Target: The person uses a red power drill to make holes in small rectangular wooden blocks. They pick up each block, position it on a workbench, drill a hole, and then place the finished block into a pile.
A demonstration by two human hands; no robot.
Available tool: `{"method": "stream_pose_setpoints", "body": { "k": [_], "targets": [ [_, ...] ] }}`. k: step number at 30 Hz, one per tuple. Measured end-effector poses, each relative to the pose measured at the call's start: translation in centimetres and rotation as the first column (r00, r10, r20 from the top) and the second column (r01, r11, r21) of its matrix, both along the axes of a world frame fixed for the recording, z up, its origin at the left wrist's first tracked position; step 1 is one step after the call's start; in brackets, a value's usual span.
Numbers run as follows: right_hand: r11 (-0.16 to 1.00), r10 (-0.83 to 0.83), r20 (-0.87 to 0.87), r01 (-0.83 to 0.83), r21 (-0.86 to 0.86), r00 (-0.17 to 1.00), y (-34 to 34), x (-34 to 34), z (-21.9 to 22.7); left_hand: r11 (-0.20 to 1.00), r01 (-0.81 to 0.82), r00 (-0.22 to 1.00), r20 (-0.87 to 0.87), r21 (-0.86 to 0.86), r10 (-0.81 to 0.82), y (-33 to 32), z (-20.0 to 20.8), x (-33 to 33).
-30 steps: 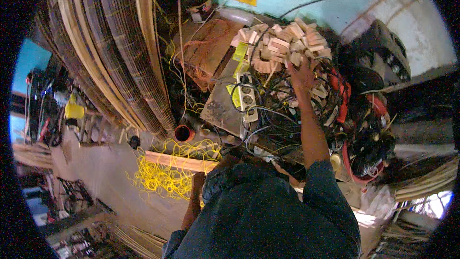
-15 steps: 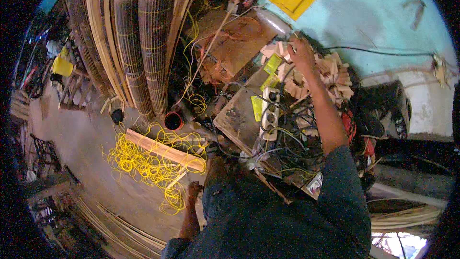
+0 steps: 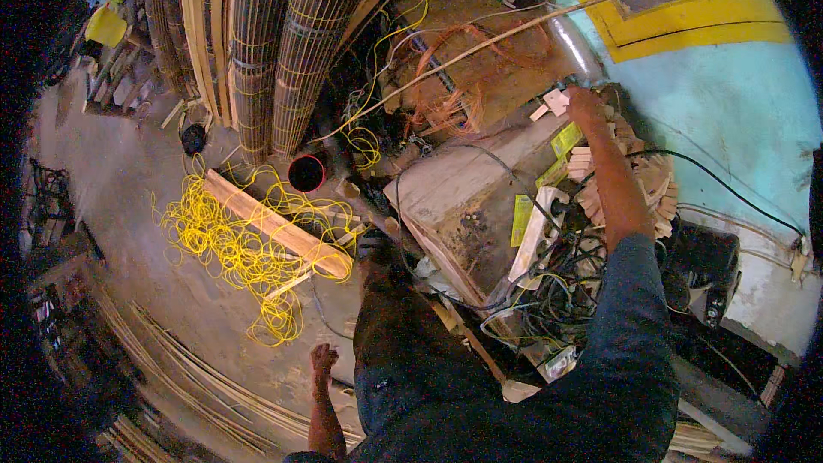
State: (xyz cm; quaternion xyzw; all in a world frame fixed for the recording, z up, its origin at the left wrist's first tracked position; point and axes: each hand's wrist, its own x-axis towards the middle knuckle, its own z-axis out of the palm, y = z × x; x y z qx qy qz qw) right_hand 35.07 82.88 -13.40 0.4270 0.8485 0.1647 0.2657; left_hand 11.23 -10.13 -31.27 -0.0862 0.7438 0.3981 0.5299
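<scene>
Head view: right hand (image 3: 586, 106) is at far wood blocks (image 3: 557, 102), seemingly reaching, firm pinch likely needed next; left hand (image 3: 324, 358), near, half-curled; 2 grips indiscernible.

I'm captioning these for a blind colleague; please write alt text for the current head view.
A person's right hand is at a pile of wooden blocks by a turquoise wall. The left hand hangs near tangled yellow cord on the floor.

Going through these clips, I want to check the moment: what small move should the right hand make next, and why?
Probably firm up its hold on the pale wooden block: the right hand is at that block, though its grip is unclear, and the left hand hangs well away.
</scene>
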Motion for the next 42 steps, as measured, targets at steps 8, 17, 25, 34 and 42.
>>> {"method": "stream_pose_setpoints", "body": {
  "k": [8,17,25,34,42],
  "targets": [
    [0.998,0.059,-0.458,-0.067,0.000,0.887,-10.0,-1.8,17.1,0.996,0.083,0.989,-0.122,-0.017,-0.084,0.7,-5.9,-3.8],
    [0.956,-0.288,-0.682,0.160,-0.246,0.672,-25.2,7.0,25.5,0.685,0.590,0.624,-0.780,0.427,-0.051,35.8,9.3,-11.4],
    [0.990,0.103,-0.509,-0.039,0.135,0.854,-33.8,16.0,20.6,-0.053,0.825,0.555,-0.825,0.562,-0.112,59.2,26.2,5.1],
    [0.826,-0.296,-0.908,0.557,-0.089,0.295,-40.1,8.1,17.0,-0.242,0.965,0.038,-0.972,0.096,-0.234,66.4,22.5,16.7],
    [0.596,-0.485,-0.846,0.792,-0.132,0.224,-39.1,4.6,7.7,0.022,0.910,-0.385,-0.861,-0.415,-0.332,66.4,18.5,20.6]
  ]
}}
